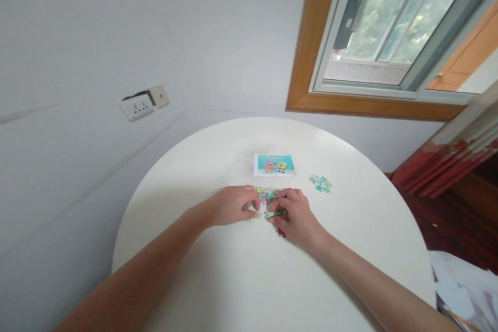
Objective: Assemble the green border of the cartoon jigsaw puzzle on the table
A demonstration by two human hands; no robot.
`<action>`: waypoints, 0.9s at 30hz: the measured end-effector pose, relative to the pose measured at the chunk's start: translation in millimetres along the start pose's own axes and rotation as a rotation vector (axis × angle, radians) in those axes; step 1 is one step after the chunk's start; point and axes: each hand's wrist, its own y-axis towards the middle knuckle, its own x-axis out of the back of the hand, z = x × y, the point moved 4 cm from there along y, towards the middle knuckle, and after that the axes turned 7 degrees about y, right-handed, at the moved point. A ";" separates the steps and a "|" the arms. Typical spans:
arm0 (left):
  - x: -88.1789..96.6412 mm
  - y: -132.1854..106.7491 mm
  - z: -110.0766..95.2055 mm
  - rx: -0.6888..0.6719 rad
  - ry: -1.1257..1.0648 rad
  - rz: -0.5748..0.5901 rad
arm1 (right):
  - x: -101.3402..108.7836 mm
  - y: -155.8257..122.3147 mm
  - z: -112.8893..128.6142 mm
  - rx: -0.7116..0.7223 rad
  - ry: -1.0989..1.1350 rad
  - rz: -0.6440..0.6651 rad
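Jigsaw puzzle pieces in mixed colours lie on the white table between my two hands. My left hand comes in from the left, its thumb and fingertips pinched on a small pale-green puzzle piece. Opposite it, my right hand is closed on another light-green puzzle piece, which points toward the left hand with a small gap between. Darker and red pieces show partly from under the right hand; its fingers hide the rest. Behind the hands lies a picture card with cartoon figures on turquoise.
A loose group of green puzzle pieces lies to the right on the round white table. The wall with a socket and a wood-framed window stands beyond the table. A red and cream curtain hangs at right.
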 end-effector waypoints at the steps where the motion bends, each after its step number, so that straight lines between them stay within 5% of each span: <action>1: -0.1 0.1 0.2 0.001 -0.009 0.002 | 0.7 0.1 0.4 0.004 0.002 -0.001; 11: -5.1 1.7 2.0 -0.009 -0.064 0.022 | 6.0 1.4 11.7 0.095 0.009 -0.020; 19: -5.3 2.6 1.3 -0.030 -0.086 0.021 | 91.2 16.8 -86.4 -0.187 -0.102 -0.399; 23: -5.5 2.2 1.1 -0.033 -0.087 0.019 | 100.2 16.1 -115.5 -0.304 -0.225 -0.382; 27: -5.8 2.3 2.1 -0.039 -0.082 0.018 | 100.0 15.8 -114.1 -0.260 -0.407 -0.385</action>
